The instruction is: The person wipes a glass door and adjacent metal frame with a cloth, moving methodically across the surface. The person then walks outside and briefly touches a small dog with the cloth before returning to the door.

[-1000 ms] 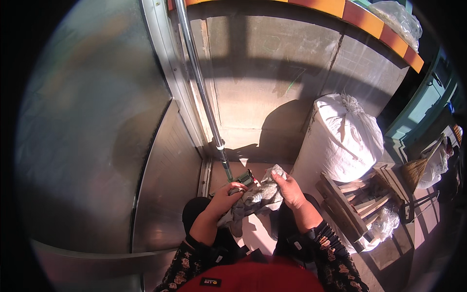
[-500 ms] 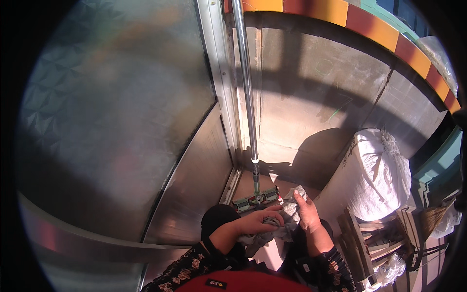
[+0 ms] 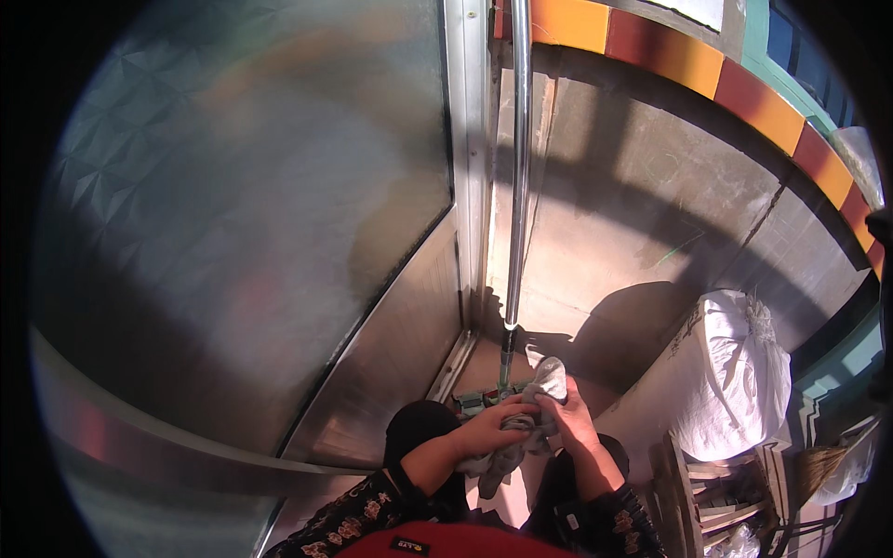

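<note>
1. Cloth [image 3: 551, 375], grey-white and crumpled, sits low in the centre of the frame, bunched between my hands, a loose fold hanging below.
2. My left hand [image 3: 493, 430] is clamped over its middle, fingers curled across the folds.
3. My right hand [image 3: 577, 423] grips it from the other side, close beside the left, with the bunched top poking up past my thumb.
4. Just beyond, the green mop head [image 3: 471, 402] rests near the floor, its steel mop pole [image 3: 521, 186] rising to the top edge (I cannot tell whether cloth and mop head touch).
5. A white woven sack [image 3: 735, 381] stands at right, well apart from my hands.
6. I judge the step in hand to be gathering or wringing the cloth; a further twist would call for both grips to stay firm.
</note>
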{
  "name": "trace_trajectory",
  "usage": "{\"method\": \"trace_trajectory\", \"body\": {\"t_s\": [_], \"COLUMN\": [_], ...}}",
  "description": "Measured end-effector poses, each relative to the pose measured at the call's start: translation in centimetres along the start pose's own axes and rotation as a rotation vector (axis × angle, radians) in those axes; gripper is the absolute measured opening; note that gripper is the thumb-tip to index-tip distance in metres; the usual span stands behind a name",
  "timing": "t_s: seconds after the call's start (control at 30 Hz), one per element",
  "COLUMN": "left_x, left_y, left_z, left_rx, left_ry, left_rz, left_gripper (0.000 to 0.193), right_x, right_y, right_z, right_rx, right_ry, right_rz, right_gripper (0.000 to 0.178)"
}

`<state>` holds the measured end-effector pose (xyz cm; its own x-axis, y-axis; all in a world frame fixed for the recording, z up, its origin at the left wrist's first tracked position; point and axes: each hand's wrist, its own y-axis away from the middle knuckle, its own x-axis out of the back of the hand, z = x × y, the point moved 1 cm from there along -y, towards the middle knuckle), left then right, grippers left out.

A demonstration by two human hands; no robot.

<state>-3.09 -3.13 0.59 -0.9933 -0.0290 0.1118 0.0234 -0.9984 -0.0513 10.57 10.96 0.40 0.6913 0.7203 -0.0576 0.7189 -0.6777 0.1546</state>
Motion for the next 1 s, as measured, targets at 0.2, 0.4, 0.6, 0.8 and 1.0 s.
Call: {"method": "trace_trajectory", "body": {"t_s": [0.2,0.4,0.6,0.8,1.0], "left_x": [2.0,3.7,4.0,4.7,5.5], "left_y": [3.3,6.3,6.0,6.1,6.8], "left_z": [2.1,3.0,2.0,2.3,2.8], "left_rx": [-0.091,-0.235,-0.272,-0.276,-0.259], "left_ry": [-0.045,-0.180,-0.176,-0.158,-0.116], "left_rz": [0.230,0.581,0.486,0.436,0.441], "left_gripper": [0.047,0.039,0.039,0.039,0.037], "right_x": [-4.7,-12.5,-18.2,-20.0,-19.3], "right_y": [-2.2,-9.1,-15.3,-22.2,-26.5], "right_z": [-2.5,-12.0,-23.2,-30.9,-31.0], "right_rx": [0.070,0.538,1.003,1.122,1.029], "right_ry": [-0.156,0.145,0.586,0.692,1.108], "right_rz": [-0.116,-0.160,0.344,0.674,0.729], "right_gripper": [0.048,0.053,0.040,0.036,0.035]}}
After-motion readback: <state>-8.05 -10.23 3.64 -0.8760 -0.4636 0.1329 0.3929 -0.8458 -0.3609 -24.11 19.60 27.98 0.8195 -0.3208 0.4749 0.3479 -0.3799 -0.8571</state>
